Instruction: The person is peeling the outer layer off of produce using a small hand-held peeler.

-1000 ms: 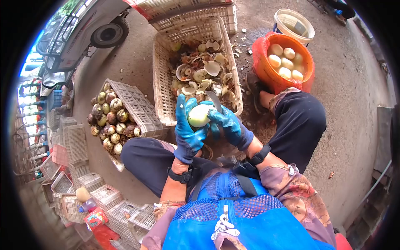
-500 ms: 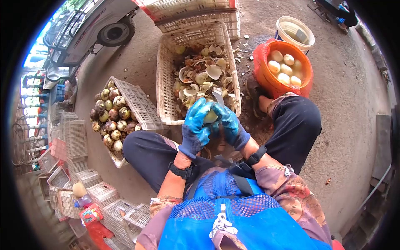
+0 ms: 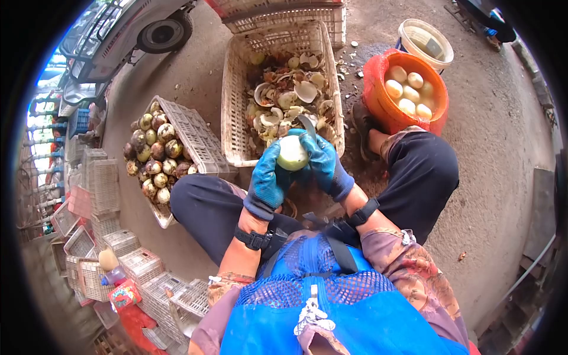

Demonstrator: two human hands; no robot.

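My left hand (image 3: 266, 179), in a blue glove, is closed round the left side of a pale, round peeled vegetable (image 3: 292, 154). On its right side my right hand (image 3: 322, 157), gloved too, holds a knife (image 3: 308, 125) whose blade points up and away, and also touches the vegetable. Both hands are just over the near rim of a crate (image 3: 228, 106) of peelings (image 3: 284, 97). Several unpeeled, brown-blotched vegetables (image 3: 155, 151) fill a tilted crate on the left. An orange tub (image 3: 376, 97) at the right holds several peeled white ones (image 3: 409, 93).
A white bucket (image 3: 438, 44) stands behind the tub. My knees flank the hands. Stacked crates (image 3: 103, 183) line the left, a vehicle wheel (image 3: 164, 34) is at the upper left, and another crate (image 3: 296, 23) lies beyond the peelings.
The vegetable has turned and come up between my hands, showing more of its pale surface. My left hand has moved slightly lower and left. The whole view has shifted a little.
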